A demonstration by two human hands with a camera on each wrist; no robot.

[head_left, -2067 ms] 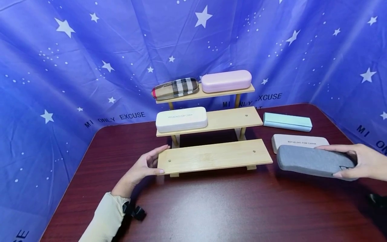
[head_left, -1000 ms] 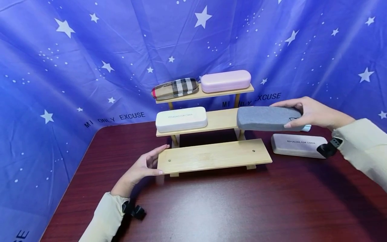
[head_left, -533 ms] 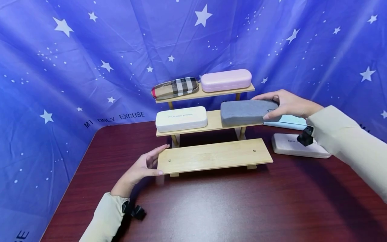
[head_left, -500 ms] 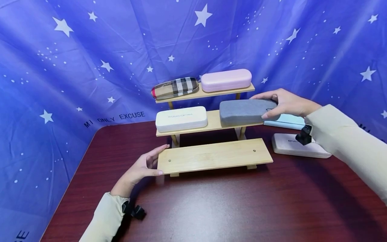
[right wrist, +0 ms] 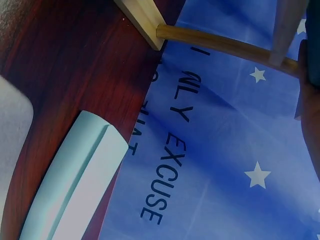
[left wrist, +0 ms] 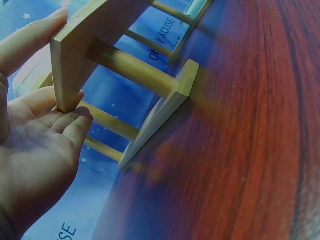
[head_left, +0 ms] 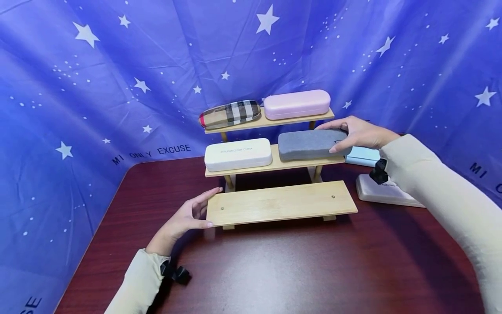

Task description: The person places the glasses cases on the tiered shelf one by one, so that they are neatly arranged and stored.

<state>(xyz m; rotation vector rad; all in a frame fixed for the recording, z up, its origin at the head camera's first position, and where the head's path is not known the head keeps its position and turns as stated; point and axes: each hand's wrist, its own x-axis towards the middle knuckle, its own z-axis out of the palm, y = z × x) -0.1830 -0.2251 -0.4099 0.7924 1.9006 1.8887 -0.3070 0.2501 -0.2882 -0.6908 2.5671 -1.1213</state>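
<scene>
My right hand [head_left: 364,132] grips a grey glasses case [head_left: 307,145] by its right end, thumb in front and fingers behind. The case is at the right part of the middle shelf of a three-tier wooden display stand [head_left: 282,203]. A white glasses case [head_left: 238,155] lies left of it on that shelf. My left hand [head_left: 188,218] holds the left end of the bottom shelf between thumb and fingers; the left wrist view shows the fingers [left wrist: 70,122] at the board's edge. On the top shelf rest a plaid glasses case [head_left: 229,114] and a pink one [head_left: 296,104].
Right of the stand, a mint-green glasses case [head_left: 362,156] and a light grey-white case [head_left: 382,192] lie on the dark red table [head_left: 251,266], partly covered by my right arm. A blue star-printed curtain [head_left: 164,65] hangs behind and at both sides.
My right hand has carried the grey case from above the table at the right, up and left to the middle shelf. My left hand keeps its hold on the bottom shelf.
</scene>
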